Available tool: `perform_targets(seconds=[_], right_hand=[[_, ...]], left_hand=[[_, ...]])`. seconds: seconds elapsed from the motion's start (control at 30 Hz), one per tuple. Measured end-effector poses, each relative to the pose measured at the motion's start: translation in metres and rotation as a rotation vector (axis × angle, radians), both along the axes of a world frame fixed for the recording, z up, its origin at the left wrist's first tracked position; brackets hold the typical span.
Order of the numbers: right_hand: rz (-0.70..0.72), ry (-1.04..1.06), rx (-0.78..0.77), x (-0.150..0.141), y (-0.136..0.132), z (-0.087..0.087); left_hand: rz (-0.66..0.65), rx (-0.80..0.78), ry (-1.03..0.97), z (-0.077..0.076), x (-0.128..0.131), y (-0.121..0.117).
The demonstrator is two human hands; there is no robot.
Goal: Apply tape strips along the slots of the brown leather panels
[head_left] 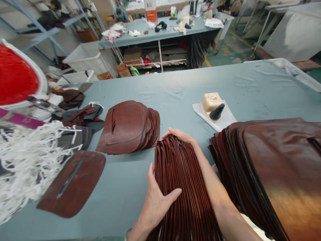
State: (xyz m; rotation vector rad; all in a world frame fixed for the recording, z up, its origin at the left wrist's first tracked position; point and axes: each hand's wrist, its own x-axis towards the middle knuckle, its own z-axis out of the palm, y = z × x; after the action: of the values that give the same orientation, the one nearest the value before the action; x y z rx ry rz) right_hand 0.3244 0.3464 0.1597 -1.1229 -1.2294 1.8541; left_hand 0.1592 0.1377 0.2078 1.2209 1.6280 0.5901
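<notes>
A thick bundle of brown leather pieces (184, 180) stands on edge in front of me, its many folded edges facing up. Against its left side rests my left hand (157, 199), thumb laid over the top edges and fingers along the side. My right hand (179, 135) curls around the far end of the bundle, with its forearm along the right side. Left of the hands lies a stack of rounded brown leather flaps (127, 125), the top one slotted. A single slotted flap (75, 184) lies flat at the lower left.
At right sits a large stack of brown leather panels (281, 160). A cream block (210, 101) and a black-handled tool (217, 112) rest on white paper. White strips (27, 167) and a red round container (17, 77) crowd the left. Another worktable (170, 31) stands behind.
</notes>
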Motion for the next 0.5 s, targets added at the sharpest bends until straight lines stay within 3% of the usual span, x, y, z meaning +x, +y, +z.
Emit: perform_targets(seconds=[0.17,0.27,0.37,0.5], right_hand=[[-0.747,-0.234,0.039,0.019,0.009,-0.008],[-1.003,-0.367,0.005,0.036,-0.028,-0.012],[-1.024,-0.411,-0.04,0.039,-0.101,-0.01],[-0.772,-0.309,-0.049,0.028,-0.2,0.013]], left_hand=[[0.018,-0.003,-0.033,0.001,-0.004,0.007],[0.008,-0.01,-0.029,0.001,-0.01,0.01],[-0.015,-0.013,0.0,-0.004,-0.015,0.009],[-0.024,0.019,0.047,-0.011,-0.019,0.008]])
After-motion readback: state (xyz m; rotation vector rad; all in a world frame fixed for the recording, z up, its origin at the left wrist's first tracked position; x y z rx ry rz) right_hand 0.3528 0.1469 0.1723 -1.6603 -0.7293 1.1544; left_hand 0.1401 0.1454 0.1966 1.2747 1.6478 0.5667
